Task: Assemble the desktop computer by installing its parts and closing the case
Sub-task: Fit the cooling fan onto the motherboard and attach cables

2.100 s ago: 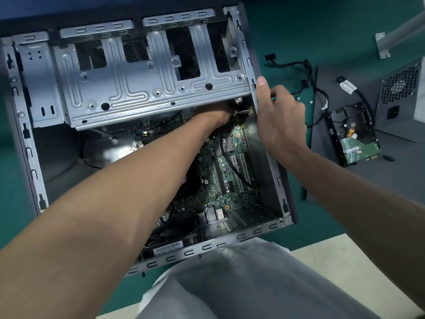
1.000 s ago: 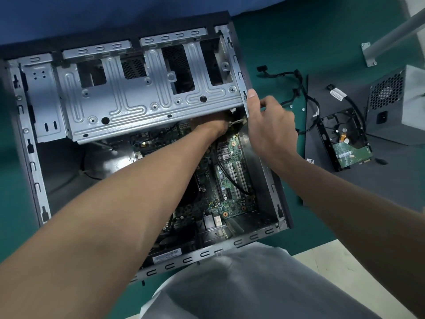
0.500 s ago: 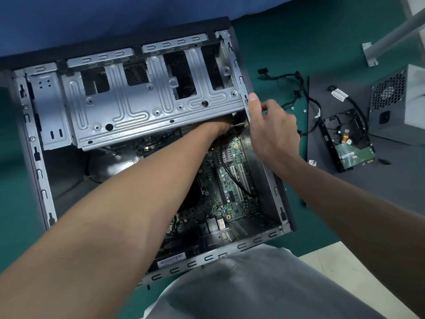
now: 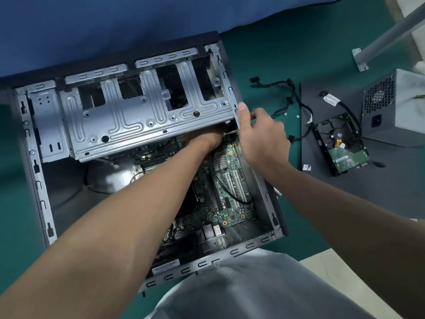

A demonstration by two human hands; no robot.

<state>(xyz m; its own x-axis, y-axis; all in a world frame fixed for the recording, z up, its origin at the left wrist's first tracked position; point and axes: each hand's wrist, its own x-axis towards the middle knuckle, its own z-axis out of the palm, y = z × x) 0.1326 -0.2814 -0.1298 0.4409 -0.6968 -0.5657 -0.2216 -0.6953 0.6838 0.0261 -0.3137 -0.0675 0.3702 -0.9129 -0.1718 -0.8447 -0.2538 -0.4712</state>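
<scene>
Head view, looking down. The open case (image 4: 39,180) lies on its side on the green bench (image 4: 299,54), directly under both forearms.

The left hand (image 4: 213,137) reaches in beneath the lower lip of the drive cage (image 4: 128,120). Its wrist shows, but the fingers are hidden by sheet metal, so I cannot tell whether they hold anything. The right hand (image 4: 261,139) is just beside it at the case's side wall. Its thumb lies flat along the rail and the other fingers curl round the outside, gripping the case to steady it.

Judged step: seating a connector or routing a lead at the far corner of the motherboard (image 4: 232,194), under the cage. The job looks early to middle. Well right of the right hand, the hard drive (image 4: 342,148) rests on the dark side panel (image 4: 345,192) with the power supply (image 4: 391,111) beyond it, and none of these is fitted. A loose cable loom (image 4: 287,97) lies just past the right hand's knuckles.

Next move probably calls for work by feel: a light, straight push, minding the cage's stamped edge against the wrist.

Materials:
- Drive cage: bare grey steel, ribbed with pressed channels, punched with rectangular windows and round holes.
- Motherboard: green and densely populated, with two white slots and a small finned heatsink.
- A black cable (image 4: 226,187) loops across the board below the left wrist.
- Power supply: grey box with a perforated grille.
- Hard drive: circuit board up, in a black carrier.
</scene>
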